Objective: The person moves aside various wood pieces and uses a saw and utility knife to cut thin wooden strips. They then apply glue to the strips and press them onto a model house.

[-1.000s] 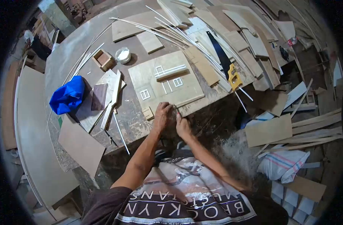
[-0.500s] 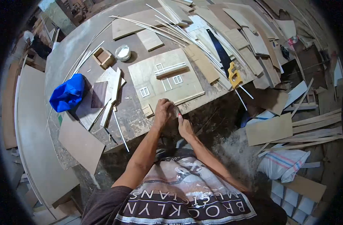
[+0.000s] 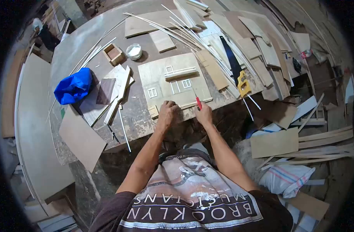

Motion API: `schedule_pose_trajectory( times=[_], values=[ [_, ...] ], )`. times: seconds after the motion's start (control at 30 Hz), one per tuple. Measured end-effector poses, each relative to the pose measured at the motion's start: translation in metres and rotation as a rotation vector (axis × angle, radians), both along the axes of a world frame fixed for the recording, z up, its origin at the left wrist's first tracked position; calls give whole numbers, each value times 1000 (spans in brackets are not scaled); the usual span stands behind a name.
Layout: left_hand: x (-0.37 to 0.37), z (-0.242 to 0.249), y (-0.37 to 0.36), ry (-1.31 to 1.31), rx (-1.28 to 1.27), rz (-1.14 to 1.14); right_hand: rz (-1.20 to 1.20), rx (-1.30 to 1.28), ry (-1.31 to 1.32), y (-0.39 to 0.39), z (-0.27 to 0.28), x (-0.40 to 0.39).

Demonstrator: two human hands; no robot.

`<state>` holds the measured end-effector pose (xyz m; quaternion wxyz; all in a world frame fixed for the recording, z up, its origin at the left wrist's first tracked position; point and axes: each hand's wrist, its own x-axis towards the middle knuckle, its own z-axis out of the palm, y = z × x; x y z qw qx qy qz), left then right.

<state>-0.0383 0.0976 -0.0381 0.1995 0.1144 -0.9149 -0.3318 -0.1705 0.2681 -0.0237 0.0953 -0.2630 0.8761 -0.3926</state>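
A pale wooden panel [image 3: 161,69] lies near the table's front edge, with small white window frames [image 3: 152,92] and a pair of stacked strips [image 3: 181,73] on it. My right hand [image 3: 204,115] is closed around a red-handled tool [image 3: 199,103] whose thin blade points away from me over the panel's lower right part. Fingers curled, my left hand [image 3: 168,113] rests at the panel's front edge, beside a small wood block [image 3: 153,111]; what it holds, if anything, is hidden. A thin wood strip [image 3: 188,104] runs along that edge between the hands.
A handsaw [image 3: 243,83] with a yellow handle lies to the right among boards and strips. Left of the panel are a tub of white paste [image 3: 134,52], a small wooden box [image 3: 113,54] and a blue bag [image 3: 73,86]. A person [image 3: 47,36] is at the far left.
My right hand has moved away from my left, rightward and forward, and the red-handled tool now points over the panel. My left hand stays at the front edge. The view has shifted slightly.
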Motion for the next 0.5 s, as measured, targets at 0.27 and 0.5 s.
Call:
schedule_pose_trajectory(
  times=[0.27, 0.5],
  values=[
    [-4, 5, 10, -135, -92, 80, 250, 74, 124, -10, -18, -39],
    [2, 11, 14, -163, -168, 86, 249, -4, 167, -12, -18, -67]
  ],
)
